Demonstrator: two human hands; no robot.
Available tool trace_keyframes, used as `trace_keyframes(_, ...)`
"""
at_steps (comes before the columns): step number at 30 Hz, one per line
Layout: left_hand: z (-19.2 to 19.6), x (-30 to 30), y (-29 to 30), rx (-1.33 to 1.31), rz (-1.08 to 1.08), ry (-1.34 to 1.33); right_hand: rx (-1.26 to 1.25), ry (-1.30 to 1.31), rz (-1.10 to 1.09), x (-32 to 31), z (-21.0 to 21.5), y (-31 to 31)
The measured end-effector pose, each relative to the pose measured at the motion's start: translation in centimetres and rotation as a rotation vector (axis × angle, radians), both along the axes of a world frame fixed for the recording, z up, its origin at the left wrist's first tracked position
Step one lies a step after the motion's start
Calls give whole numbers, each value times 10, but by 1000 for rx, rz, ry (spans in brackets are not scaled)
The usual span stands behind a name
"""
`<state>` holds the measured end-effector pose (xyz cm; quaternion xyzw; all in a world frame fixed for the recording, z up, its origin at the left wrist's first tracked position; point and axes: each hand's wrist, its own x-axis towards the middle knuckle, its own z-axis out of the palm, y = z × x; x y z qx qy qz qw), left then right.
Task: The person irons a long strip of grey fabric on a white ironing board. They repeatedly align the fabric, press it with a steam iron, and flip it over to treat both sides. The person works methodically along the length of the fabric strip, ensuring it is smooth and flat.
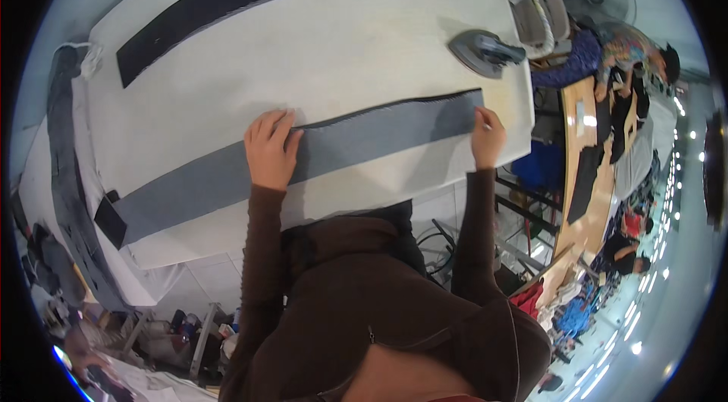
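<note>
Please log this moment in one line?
left hand: on long grey fabric strip | right hand: at its right end | beyond: pointed grey iron, black curved fabric strip

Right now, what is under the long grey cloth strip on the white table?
Black fabric shows at the left end of the strip and thinly along part of its far edge. I cannot tell whether it is a separate layer; whatever lies under the middle is covered.
</note>
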<state>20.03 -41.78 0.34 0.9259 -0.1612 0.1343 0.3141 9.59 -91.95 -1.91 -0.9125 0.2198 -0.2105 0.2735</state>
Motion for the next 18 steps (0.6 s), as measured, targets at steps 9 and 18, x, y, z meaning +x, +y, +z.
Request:
trace_keyframes(9,-12,-21,7,191,-143,-212,-281,-5,86,3,6,17)
trace_keyframes(18,-6,-29,-57,123,-79,-88,-296,-30,369,28,14,104)
